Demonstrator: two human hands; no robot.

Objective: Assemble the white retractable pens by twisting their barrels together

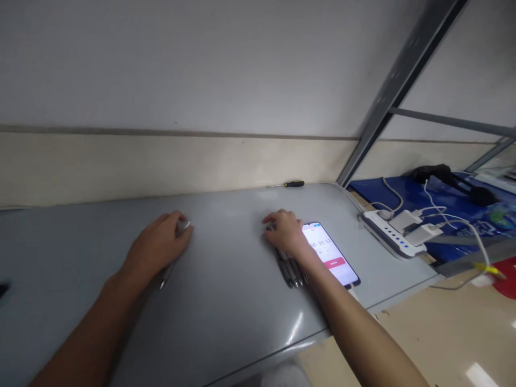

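Observation:
On the left of the grey table [226, 317], my left hand [159, 242] curls its thumb and fingers round a slim pen [166, 277]. The pen's white end shows at my fingertips and its metal tip points toward me; the middle is behind the hand. To the right, my right hand [284, 231] is closed at the far ends of several dark pens [288, 271] lying side by side. A pale pen end shows between its thumb and fingers. Beside that wrist lies a phone [342, 266] with a lit timer screen, partly covered by my forearm.
A screwdriver [294, 184] with a black and yellow handle lies by the wall. At the right stands a white power strip [387, 236] with chargers and cables. A grey metal post [374, 123] rises behind it, next to a blue surface [371, 194].

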